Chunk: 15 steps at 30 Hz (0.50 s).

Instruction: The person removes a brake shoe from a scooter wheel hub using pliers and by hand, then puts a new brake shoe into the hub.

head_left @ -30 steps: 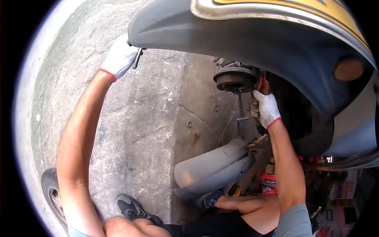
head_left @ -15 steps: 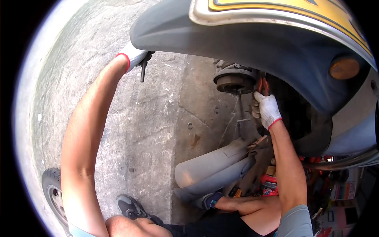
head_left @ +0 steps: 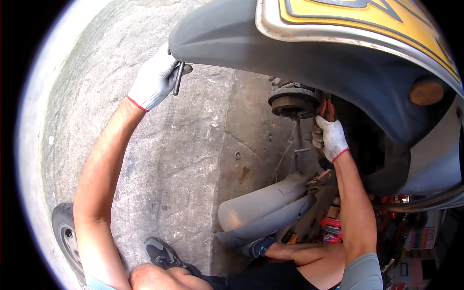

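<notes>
Head view: person's left hand, grip closed round a dark rod, at the grey fender tip. Right hand, grip closed on probably red-handled pliers, beside a round drum.

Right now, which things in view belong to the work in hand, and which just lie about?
In use:
- red-handled tool, in the right hand
- dark rod, in the left hand
- mudguard, by the left hand

Apparently lying about:
- wheel, far left
- small ring, on the ground

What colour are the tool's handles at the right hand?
Red handles, clearest in the head view.
</notes>
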{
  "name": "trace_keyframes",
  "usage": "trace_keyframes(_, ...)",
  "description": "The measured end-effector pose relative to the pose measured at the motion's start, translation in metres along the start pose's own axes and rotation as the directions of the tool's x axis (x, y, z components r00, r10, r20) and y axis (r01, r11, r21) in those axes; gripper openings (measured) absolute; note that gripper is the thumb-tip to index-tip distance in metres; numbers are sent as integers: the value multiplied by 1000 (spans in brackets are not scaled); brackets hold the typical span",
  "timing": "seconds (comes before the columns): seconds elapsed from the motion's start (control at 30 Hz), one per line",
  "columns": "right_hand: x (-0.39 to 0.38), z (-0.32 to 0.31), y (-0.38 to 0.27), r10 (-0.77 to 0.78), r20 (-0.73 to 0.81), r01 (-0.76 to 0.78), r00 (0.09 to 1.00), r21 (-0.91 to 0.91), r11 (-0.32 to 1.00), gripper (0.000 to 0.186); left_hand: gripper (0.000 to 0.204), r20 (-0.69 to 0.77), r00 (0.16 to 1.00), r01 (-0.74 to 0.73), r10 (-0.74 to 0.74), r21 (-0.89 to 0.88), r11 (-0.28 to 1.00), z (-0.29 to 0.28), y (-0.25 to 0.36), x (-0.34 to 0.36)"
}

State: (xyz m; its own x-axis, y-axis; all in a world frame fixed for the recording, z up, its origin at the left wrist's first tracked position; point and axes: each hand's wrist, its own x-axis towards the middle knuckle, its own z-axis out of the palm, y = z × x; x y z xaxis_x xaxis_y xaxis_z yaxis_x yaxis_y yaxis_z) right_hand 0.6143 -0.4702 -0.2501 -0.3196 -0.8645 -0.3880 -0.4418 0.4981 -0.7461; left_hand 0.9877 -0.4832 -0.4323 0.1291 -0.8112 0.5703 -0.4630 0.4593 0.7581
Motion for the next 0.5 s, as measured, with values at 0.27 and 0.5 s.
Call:
trace_keyframes(0.27,-2,1,-2,15,7,-15,1000,5,1000,20,10,105,982,-181,159,260,949,-12,0,9)
trace_keyframes(0.5,-1,1,-1,-30,-91,25,995,-53,998,20,37,446,595,803,-669,-357,477,23,18,24)
